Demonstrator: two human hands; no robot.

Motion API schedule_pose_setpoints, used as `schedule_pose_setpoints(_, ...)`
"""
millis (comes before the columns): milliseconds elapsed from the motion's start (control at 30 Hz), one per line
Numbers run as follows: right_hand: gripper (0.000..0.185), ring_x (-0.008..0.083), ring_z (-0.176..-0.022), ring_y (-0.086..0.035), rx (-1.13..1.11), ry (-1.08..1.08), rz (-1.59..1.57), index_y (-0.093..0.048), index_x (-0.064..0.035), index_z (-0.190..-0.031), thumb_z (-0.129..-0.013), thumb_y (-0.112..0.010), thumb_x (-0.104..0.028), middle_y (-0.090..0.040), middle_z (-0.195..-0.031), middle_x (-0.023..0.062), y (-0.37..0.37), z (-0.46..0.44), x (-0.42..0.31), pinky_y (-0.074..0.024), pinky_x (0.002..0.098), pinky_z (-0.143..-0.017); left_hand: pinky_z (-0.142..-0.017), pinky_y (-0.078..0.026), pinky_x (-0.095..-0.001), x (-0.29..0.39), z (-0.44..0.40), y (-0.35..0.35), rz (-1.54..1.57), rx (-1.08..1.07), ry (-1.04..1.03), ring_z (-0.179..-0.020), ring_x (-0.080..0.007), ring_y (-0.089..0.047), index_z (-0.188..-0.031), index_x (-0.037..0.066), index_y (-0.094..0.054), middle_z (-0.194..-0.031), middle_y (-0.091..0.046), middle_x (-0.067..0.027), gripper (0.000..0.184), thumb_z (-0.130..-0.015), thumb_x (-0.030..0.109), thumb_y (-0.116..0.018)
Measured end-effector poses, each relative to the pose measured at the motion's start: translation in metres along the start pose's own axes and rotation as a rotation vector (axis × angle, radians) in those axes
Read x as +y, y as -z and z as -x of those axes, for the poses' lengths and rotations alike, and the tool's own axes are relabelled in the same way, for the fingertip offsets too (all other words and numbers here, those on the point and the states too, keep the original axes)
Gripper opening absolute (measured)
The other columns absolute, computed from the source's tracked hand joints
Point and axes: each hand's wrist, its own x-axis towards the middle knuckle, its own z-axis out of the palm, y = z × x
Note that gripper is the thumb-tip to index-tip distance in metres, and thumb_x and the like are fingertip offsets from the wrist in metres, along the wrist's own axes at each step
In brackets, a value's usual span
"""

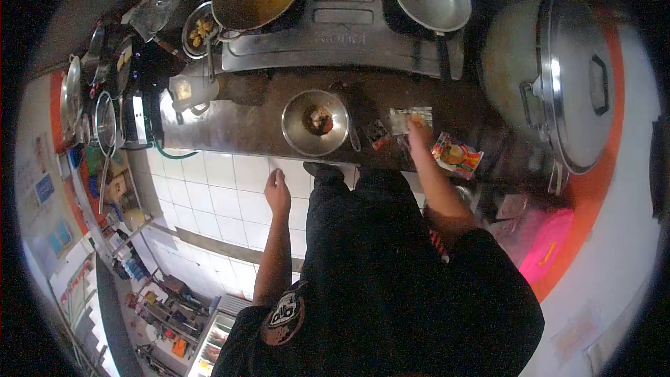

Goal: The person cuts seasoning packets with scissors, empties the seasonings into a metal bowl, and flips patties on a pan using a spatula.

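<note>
My right hand [419, 138] is at the counter's front edge, its fingers closed on a pale, shiny sachet [399, 121]. A colourful red and yellow food packet [458, 156] lies just right of that wrist, and a small dark packet [377, 134] lies to the left. Left of these, a steel mixing bowl [296, 138] holds a small heap of reddish-brown and whitish ingredients. A spoon [355, 139] rests beside the bowl, partly lost in shadow. Below the counter edge hangs my left hand [278, 194], fingers loosely apart with nothing visible in them.
Behind the counter [244, 122] is a gas stove [314, 52] with a pan of yellow oil [234, 10] and a smaller pan [433, 0]. A large lidded pot [516, 63] stands right. Left are a mug [202, 91], a strainer with fried pieces [198, 31] and a green hose [174, 155].
</note>
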Motion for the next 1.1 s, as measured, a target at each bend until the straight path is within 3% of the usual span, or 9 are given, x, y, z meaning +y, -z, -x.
schedule_pose_setpoints(267,0.031,0.0368,-0.092,-0.055,0.499,0.511,0.387,-0.059,-0.0057,-0.098,-0.073,-0.068,-0.022,-0.059,-0.092,0.0167,0.009,0.018,-0.03,-0.0416,0.0477,-0.083,-0.096,-0.039,-0.0366,-0.145,0.033,0.023,-0.331,-0.222,0.086,-0.114,-0.0319,-0.052,-0.123,-0.004,-0.048,-0.118,-0.056,-0.0243,0.05,-0.091,0.035,-0.049)
schedule_pose_setpoints(333,0.028,0.0367,-0.096,-0.054,0.165,0.39,0.48,-0.061,-0.0084,-0.095,-0.073,-0.069,-0.023,-0.058,-0.098,0.0166,0.0,0.031,-0.035,-0.0411,0.0484,-0.083,-0.101,-0.034,-0.0365,-0.228,0.066,0.017,-0.281,-0.312,0.021,-0.118,-0.0303,-0.048,-0.131,-0.002,-0.039,-0.125,-0.052,-0.0229,0.057,-0.091,0.038,-0.05)
schedule_pose_setpoints(367,0.026,0.0367,-0.098,-0.053,-0.001,0.328,0.522,-0.062,-0.0098,-0.094,-0.073,-0.069,-0.023,-0.057,-0.102,0.0165,-0.004,0.036,-0.037,-0.0408,0.0488,-0.084,-0.102,-0.033,-0.0363,-0.293,0.071,0.018,0.354,-0.775,0.281,-0.12,-0.0298,-0.045,-0.132,-0.003,-0.037,-0.129,-0.048,-0.0224,0.059,-0.091,0.038,-0.05)
schedule_pose_setpoints(400,0.023,0.0359,-0.097,-0.054,-0.009,0.33,0.51,-0.063,-0.011,-0.091,-0.073,-0.069,-0.024,-0.058,-0.1,0.0154,-0.016,0.037,-0.029,-0.0415,0.0488,-0.082,-0.101,-0.033,-0.0366,-0.301,0.095,0.022,0.133,-0.744,0.262,-0.119,-0.0301,-0.046,-0.13,-0.003,-0.039,-0.128,-0.049,-0.0221,0.057,-0.091,0.037,-0.05)
schedule_pose_setpoints(633,0.017,0.0291,-0.091,-0.06,-0.025,0.309,0.695,-0.065,-0.012,-0.077,-0.072,-0.072,-0.027,-0.064,-0.084,0.0098,-0.063,0.039,-0.011,-0.0445,0.048,-0.078,-0.096,-0.039,-0.0383,-0.235,0.157,0.068,-0.681,-0.557,0.547,-0.109,-0.0325,-0.051,-0.117,-0.004,-0.049,-0.119,-0.054,-0.0202,0.045,-0.086,0.028,-0.054)
schedule_pose_setpoints(767,0.016,0.0285,-0.07,-0.061,-0.112,0.369,0.283,-0.059,-0.0079,-0.074,-0.067,-0.071,-0.016,-0.062,-0.072,0.0088,-0.066,0.032,0.007,-0.0466,0.0398,-0.064,-0.086,-0.045,-0.0384,-0.167,0.113,0.037,-0.599,0.062,-0.138,-0.095,-0.0321,-0.056,-0.107,-0.002,-0.057,-0.107,-0.057,-0.0188,0.032,-0.081,0.015,-0.058)
schedule_pose_setpoints(900,0.015,0.0196,-0.073,-0.061,-0.487,0.442,0.008,-0.06,-0.0059,-0.077,-0.066,-0.068,-0.012,-0.062,-0.073,0.0073,-0.027,0.048,-0.016,-0.0463,0.0339,-0.065,-0.081,-0.045,-0.0378,0.027,0.071,-0.039,-0.006,-0.335,-0.426,-0.096,-0.0345,-0.056,-0.11,0.002,-0.055,-0.106,-0.058,-0.0188,0.031,-0.081,0.01,-0.061)
schedule_pose_setpoints(1000,0.016,0.0146,-0.074,-0.058,-0.703,0.539,0.082,-0.06,-0.0038,-0.081,-0.067,-0.066,-0.01,-0.061,-0.074,0.0057,0.015,0.083,-0.063,-0.0461,0.0311,-0.066,-0.076,-0.047,-0.0435,0.15,0.089,-0.075,-0.247,-0.247,-1.014,-0.091,-0.0373,-0.058,-0.105,0.003,-0.058,-0.094,-0.062,-0.0189,0.028,-0.08,0.015,-0.063)
schedule_pose_setpoints(1100,0.016,0.0111,-0.074,-0.058,-0.84,0.498,0.093,-0.06,-0.003,-0.085,-0.07,-0.065,-0.007,-0.063,-0.079,0.0046,0.062,0.116,-0.119,-0.0467,0.0275,-0.066,-0.072,-0.047,-0.044,0.179,0.075,-0.091,-0.376,-0.709,-0.952,-0.082,-0.0367,-0.06,-0.099,0.004,-0.062,-0.087,-0.064,-0.0174,0.026,-0.081,0.023,-0.064)
